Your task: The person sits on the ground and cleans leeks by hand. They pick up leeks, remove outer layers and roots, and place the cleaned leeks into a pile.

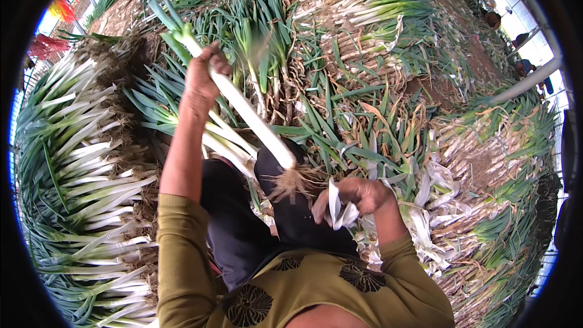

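My left hand (206,73) is closed around the upper part of a long green onion (255,121). Its white shank slants down to the right, ending in a tuft of pale brown roots (294,184) over my leg. Just right of those roots is my right hand (353,196), with a strip of white peeled skin (339,212) held in its curled fingers. A few more green onions (227,148) lie across my lap below the held shank, their leaves pointing up and to the left.
A long heap of clean white-stemmed green onions (100,191) runs along my left, roots facing me. Ahead and right lie untrimmed, soil-stained onions (473,159) with dry leaves. Peeled skins (423,228) litter the ground by my right arm. A pale pole (528,82) slants at the right.
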### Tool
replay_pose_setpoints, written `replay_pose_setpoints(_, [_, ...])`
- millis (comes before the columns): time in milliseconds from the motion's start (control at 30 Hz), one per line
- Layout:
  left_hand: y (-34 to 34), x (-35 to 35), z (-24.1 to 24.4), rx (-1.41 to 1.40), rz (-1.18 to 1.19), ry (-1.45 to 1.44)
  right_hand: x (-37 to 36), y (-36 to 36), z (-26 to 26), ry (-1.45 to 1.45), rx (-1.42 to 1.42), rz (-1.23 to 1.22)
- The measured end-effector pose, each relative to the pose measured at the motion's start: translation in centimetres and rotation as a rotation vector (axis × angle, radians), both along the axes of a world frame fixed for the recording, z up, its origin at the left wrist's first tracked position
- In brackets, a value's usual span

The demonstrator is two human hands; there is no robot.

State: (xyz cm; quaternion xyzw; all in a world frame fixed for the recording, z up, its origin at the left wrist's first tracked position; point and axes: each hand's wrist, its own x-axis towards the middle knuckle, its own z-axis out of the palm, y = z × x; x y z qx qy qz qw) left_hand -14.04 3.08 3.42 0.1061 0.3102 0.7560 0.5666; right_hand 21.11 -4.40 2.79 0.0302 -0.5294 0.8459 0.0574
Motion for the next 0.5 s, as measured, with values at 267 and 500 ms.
replay_pose_setpoints(267, [-0.9,-16.0,1.1,0.139,-0.049,0.231,-2.8,9.6,-12.4,-0.724,0.201,-0.551])
replay_pose_setpoints(500, [-4.9,-16.4,-24.6,-0.756,0.131,0.282,-11.0,16.3,-28.7,-1.204,0.710,-0.473])
